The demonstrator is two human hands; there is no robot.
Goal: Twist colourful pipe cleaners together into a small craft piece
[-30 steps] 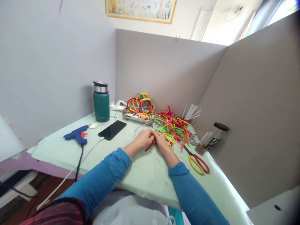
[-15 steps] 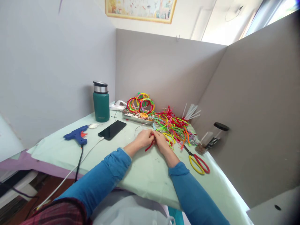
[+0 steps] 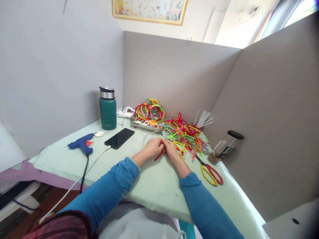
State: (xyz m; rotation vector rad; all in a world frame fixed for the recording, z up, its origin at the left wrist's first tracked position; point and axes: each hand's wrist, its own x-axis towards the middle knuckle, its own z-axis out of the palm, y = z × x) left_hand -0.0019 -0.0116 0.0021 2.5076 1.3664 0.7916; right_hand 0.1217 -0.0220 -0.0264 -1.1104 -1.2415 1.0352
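Note:
My left hand (image 3: 154, 147) and my right hand (image 3: 171, 151) meet above the middle of the table, their fingertips pinched together. Between them they grip a red pipe cleaner (image 3: 158, 157), whose free end sticks out below toward the left. A thin wire hoop (image 3: 144, 139) stretches from near my left fingers toward the tray; whether I hold it cannot be made out. Just beyond my right hand lies a tangled heap of coloured pipe cleaners (image 3: 184, 131). Scissors (image 3: 211, 174) with one yellow and one red handle rest to the right of my right hand.
A metal tray (image 3: 143, 125) holds scraps and colourful wrapped rings (image 3: 149, 111). On the left are a green bottle (image 3: 108, 113), a phone (image 3: 120, 137) on a white cable and a blue glue gun (image 3: 83, 143). A clear jar (image 3: 227, 144) with a black lid tilts at the right edge.

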